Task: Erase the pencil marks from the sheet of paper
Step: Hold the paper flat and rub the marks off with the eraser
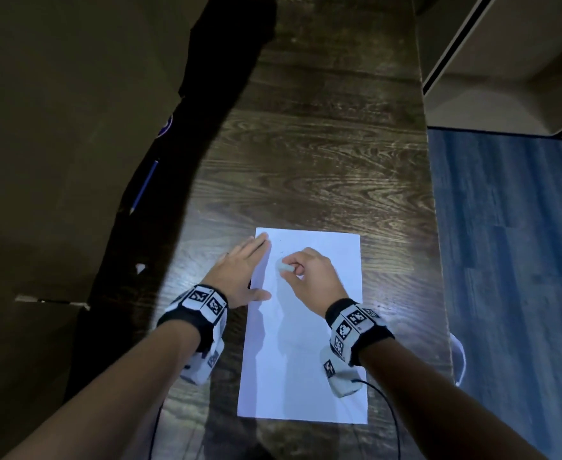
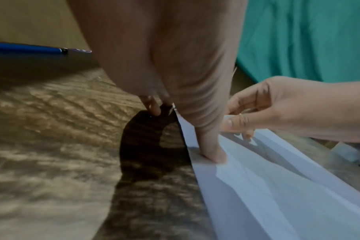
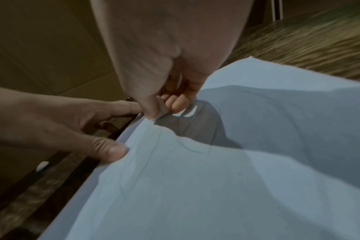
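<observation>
On the dark wood table (image 1: pixel 306 161), the flat left hand (image 1: pixel 239 277) presses the thin, floppy paper (image 1: pixel 306 360) near its upper left edge while the right hand (image 1: pixel 309 273) pinches a small eraser (image 1: pixel 285 267).

Eraser (image 1: pixel 285 267): mostly covered by the right hand (image 1: pixel 309 277); only a pale end shows.
Pencil marks (image 3: pixel 160 138): faint thin lines in the right wrist view; too faint to trace from the head view.
Pencil (image 2: pixel 29 49): cut off by the left edge of the left wrist view.
Bench (image 3: pixel 318 45): blurred in the right wrist view.
White scrap (image 1: pixel 140 268): too small to tell, perhaps paper.
</observation>
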Available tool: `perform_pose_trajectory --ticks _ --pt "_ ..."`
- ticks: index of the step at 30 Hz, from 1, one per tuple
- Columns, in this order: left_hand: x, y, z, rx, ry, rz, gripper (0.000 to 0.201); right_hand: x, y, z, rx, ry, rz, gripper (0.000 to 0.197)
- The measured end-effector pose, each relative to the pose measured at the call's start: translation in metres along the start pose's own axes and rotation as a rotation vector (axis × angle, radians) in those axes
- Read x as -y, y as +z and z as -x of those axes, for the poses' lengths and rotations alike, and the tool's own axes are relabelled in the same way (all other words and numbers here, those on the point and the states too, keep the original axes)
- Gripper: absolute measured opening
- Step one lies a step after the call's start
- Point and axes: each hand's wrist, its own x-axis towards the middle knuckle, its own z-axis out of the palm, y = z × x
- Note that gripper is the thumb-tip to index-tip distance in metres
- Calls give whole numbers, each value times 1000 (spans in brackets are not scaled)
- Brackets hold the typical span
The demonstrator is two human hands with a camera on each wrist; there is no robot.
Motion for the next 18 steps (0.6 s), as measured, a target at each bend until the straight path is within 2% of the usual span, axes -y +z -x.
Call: perform_pose_trajectory --ticks 3,8,10,13,15,18 --pt "2 3 2 0 -16 -23 128 3 5 -15 -28 -32 44 14" --pt "-1 1 2 -6 -25 -99 128 6 12 -18 -76 -53 89 14" --pt "-4 0 3 1 -26 -118 128 6 19 -2 -20 -82 107 12" --pt "-8 -2 2 12 -37 -129 128 9 19 17 143 -170 123 9" --pt "-7 -1 2 28 -44 -130 128 10 10 0 163 -212 151 10" --pt "-4 0 2 42 -44 -121 129 11 2 -35 69 -170 167 11"
